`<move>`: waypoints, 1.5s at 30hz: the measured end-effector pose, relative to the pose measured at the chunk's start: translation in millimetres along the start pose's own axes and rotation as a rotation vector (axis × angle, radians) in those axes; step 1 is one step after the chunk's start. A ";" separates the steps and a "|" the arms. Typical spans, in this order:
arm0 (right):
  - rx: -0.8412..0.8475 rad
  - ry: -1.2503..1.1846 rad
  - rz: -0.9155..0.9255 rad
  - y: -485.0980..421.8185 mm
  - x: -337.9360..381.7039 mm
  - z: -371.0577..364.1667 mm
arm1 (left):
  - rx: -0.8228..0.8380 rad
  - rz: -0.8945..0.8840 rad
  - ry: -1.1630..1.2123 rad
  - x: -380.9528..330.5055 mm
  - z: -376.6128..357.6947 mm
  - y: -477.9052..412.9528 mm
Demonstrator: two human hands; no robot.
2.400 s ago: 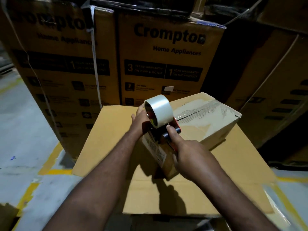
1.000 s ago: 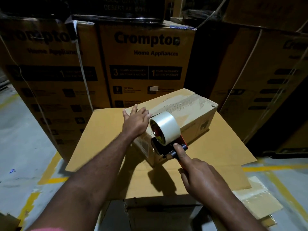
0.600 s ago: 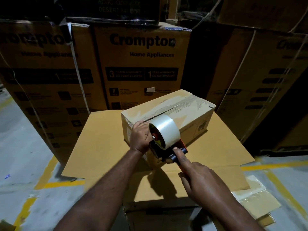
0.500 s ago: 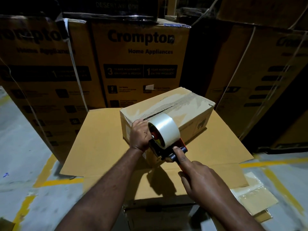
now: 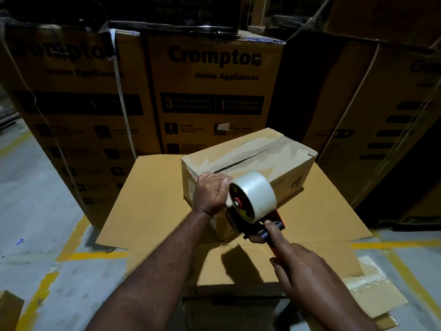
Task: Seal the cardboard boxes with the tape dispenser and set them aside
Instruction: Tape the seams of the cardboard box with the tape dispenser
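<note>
Warehouse floor [image 5: 35, 211] with yellow lines, stacked printed cartons [image 5: 214, 91] behind. Box [image 5: 262, 161] on spread flaps of big carton [image 5: 148, 206], toward its far right corner, set at an angle. Top seam of box marked with old torn tape, dark gap open along it, no fresh strip visible.

Left hand [image 5: 210, 194] at near top edge of box, right at seam end, fingers curled, thumb on top. Pinning a tape end or just bracing: cannot tell. Right hand [image 5: 296, 266] wrapped round handle of dispenser [image 5: 253, 225], forefinger laid along it. Dispenser against near end face of box, just beside left hand, roll [image 5: 255, 194] standing above the edge.

Judged step: anchoring tape on near end, start of sealing pass; setting aside not yet due.

Next move, likely: draw dispenser up over near edge and along seam to far end. Needs it centred on the gap and pressed down, left hand stopping box sliding on smooth carton, then a cut on far face.
</note>
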State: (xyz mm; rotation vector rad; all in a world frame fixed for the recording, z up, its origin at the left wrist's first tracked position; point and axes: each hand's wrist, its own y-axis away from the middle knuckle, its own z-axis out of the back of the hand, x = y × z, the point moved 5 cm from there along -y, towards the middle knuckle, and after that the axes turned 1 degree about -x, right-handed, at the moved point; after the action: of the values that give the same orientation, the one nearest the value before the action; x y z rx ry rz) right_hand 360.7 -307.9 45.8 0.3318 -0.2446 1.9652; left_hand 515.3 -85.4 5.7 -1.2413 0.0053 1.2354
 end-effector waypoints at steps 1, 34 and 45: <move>0.001 -0.002 -0.008 0.4 -1.4 -2.0 | 0.013 0.007 0.001 -0.6 -0.4 0.1; -0.059 -0.600 -0.289 -27.9 -52.8 25.9 | 0.029 0.073 0.098 4.7 -27.2 52.5; -0.227 -0.882 -0.015 -112.0 15.5 47.3 | 0.034 0.474 0.192 48.5 4.9 40.0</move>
State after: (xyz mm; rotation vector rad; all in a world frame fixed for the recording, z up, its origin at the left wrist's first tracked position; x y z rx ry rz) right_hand 462.9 -264.6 97.7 1.0309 -1.0101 1.6419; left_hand 504.6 -55.6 -48.8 -1.3696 0.4833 1.5043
